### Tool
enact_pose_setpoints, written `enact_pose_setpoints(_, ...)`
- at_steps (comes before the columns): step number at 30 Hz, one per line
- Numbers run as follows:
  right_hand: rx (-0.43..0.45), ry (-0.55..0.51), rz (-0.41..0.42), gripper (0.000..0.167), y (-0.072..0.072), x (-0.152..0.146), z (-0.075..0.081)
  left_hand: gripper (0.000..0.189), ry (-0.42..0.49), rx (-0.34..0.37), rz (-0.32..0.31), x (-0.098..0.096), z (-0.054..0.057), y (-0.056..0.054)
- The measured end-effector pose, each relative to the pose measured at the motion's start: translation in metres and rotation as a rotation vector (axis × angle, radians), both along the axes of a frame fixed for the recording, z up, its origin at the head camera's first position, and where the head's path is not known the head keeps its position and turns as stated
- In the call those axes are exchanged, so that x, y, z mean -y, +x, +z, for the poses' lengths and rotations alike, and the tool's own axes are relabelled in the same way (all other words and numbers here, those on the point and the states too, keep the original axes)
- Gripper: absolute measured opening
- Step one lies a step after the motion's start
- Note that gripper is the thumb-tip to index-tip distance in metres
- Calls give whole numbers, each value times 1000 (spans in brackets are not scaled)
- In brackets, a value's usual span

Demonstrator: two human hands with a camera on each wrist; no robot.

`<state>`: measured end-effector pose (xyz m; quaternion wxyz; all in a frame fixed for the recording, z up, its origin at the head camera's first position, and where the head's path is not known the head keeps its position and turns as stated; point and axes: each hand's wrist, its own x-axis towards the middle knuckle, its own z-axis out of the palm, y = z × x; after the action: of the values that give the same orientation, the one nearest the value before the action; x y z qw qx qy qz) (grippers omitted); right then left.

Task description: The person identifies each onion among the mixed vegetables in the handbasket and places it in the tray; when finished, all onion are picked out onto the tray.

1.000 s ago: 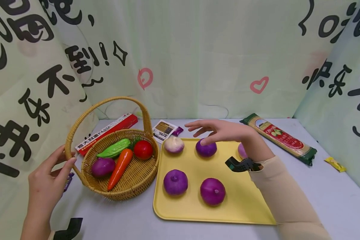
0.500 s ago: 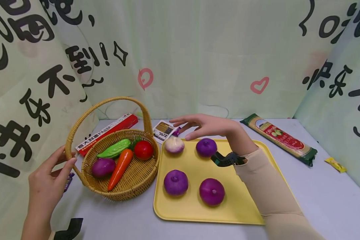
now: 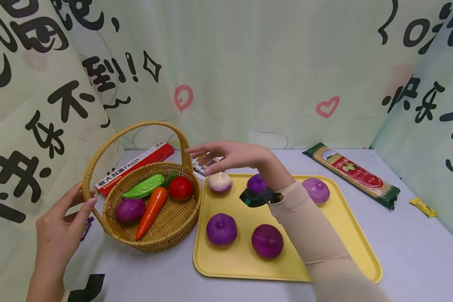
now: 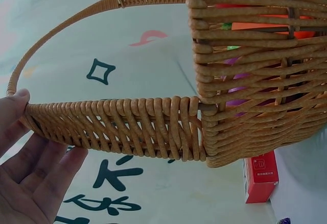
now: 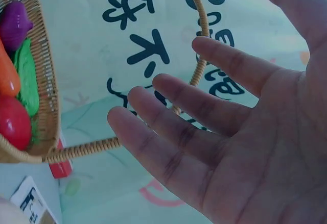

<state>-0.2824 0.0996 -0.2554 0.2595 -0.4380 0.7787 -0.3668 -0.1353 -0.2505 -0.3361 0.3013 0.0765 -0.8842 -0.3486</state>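
On the left stands a wicker basket (image 3: 173, 241) with a tall arched handle (image 3: 136, 126). My left hand (image 3: 60, 222) pinches that handle low on its left side, thumb against fingers, as the left wrist view confirms. Inside the basket lie a carrot (image 3: 151, 213), a tomato (image 3: 180, 188), a bumpy green vegetable (image 3: 144, 187) and a purple vegetable (image 3: 130, 210). My right hand (image 3: 235, 155) hovers palm down above the tray's far left corner, fingers extended and holding nothing. Its fingertips reach the right side of the handle in the head view; contact cannot be made out.
A yellow tray (image 3: 249, 268) bears several round onion-like vegetables, among them a white-and-purple one (image 3: 219, 183). Behind the basket lies a red pasta box (image 3: 154, 153), with a card (image 3: 201, 167) beside it. At right are a pasta bag (image 3: 351, 174) and a yellow packet (image 3: 423, 207).
My right hand has moved left across the back of the tray toward the basket handle, uncovering the pale purple vegetable at the tray's right. The left hand and basket have stayed put.
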Motion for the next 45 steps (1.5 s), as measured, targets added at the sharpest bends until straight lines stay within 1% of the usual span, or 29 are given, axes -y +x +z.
enact_pose_setpoints(8,-27,-19,56,56,-7,34,-1,47,-6,1,-3,1,1,0)
enact_pose_setpoints(10,-18,-36,66,56,-9,42,-2,47,-3,3,-3,0,1,0)
enact_pose_setpoints(12,21,-65,81,57,-11,51,-3,47,-1,4,-4,0,1,0)
enact_pose_setpoints(15,62,-78,74,57,-13,62,-6,47,-6,2,-11,0,2,0)
enact_pose_setpoints(17,70,-76,71,57,-16,70,-9,47,-9,1,-20,0,2,-1)
enact_pose_setpoints(21,79,-58,53,55,-21,84,-16,47,-14,4,-32,1,1,-1)
enact_pose_setpoints(24,111,-49,37,54,-24,96,-22,47,-17,18,-26,2,0,0)
enact_pose_setpoints(28,118,-21,11,54,-27,112,-27,48,-15,28,-18,3,0,0)
enact_pose_setpoints(31,117,1,4,54,-29,123,-31,47,-13,19,-13,3,1,0)
enact_pose_setpoints(33,133,18,1,55,-31,129,-34,46,-12,9,-13,3,1,0)
enact_pose_setpoints(37,156,57,12,58,-34,138,-43,46,-10,-10,-18,2,1,0)
enact_pose_setpoints(45,165,72,52,56,-35,158,-60,46,-16,3,-18,2,1,0)
